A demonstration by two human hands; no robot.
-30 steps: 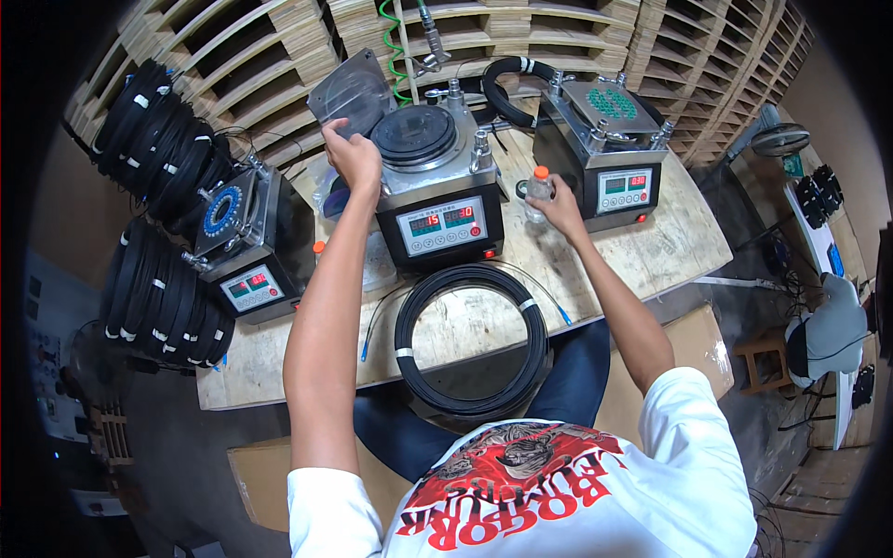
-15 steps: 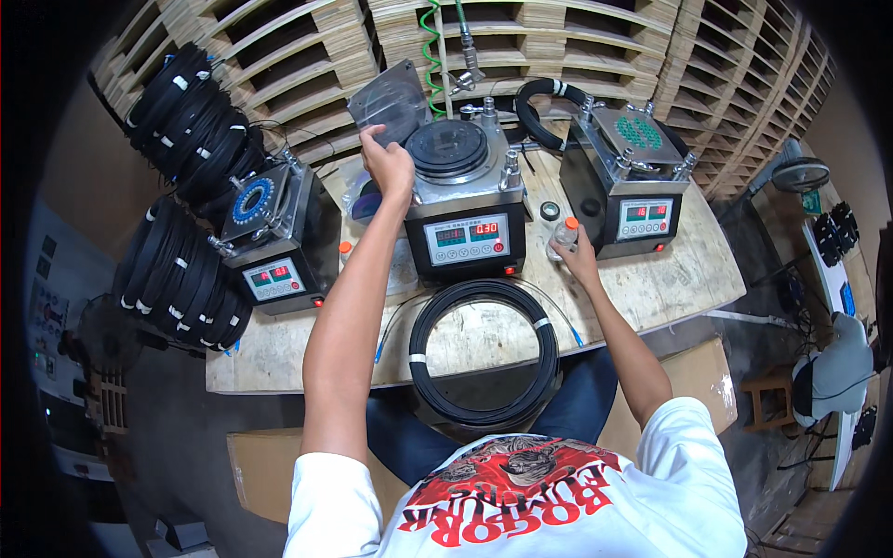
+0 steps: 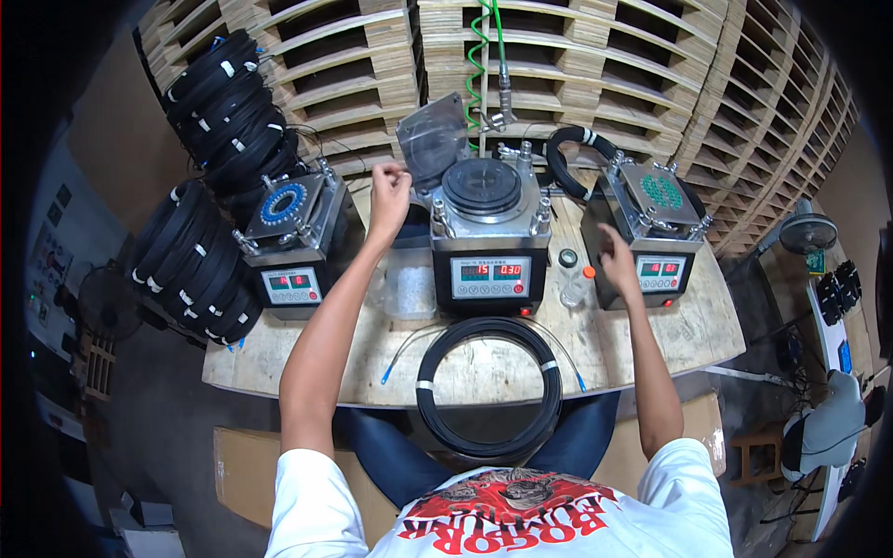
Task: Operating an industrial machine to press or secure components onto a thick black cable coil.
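My left hand (image 3: pixel 391 193) is raised at the left of the middle polishing machine (image 3: pixel 490 277), its fingers curled together; whatever they may hold is hidden. Just beyond it a clear square lid (image 3: pixel 431 139) leans behind that machine, whose round black disc (image 3: pixel 481 186) lies uncovered on top. Below the hand is a clear plastic container (image 3: pixel 409 288) with whitish contents. My right hand (image 3: pixel 617 263) hovers with fingers apart by the front of the right machine (image 3: pixel 656 274). A clear bottle with an orange cap (image 3: pixel 575 290) stands on the table beside it, apart from the fingers.
A coil of black cable (image 3: pixel 423 400) with blue-tipped ends hangs over the table's front edge. The left machine (image 3: pixel 293 286) carries a blue ring fixture. Stacked black cable coils (image 3: pixel 223 149) rise at far left; wooden pallets (image 3: pixel 549 56) stand behind. A small round dark-rimmed item (image 3: pixel 567 258) lies near the bottle.
My right hand has let go of the bottle and moved up and right. My left hand has come off the clear lid and curled its fingers. The view has shifted a little.
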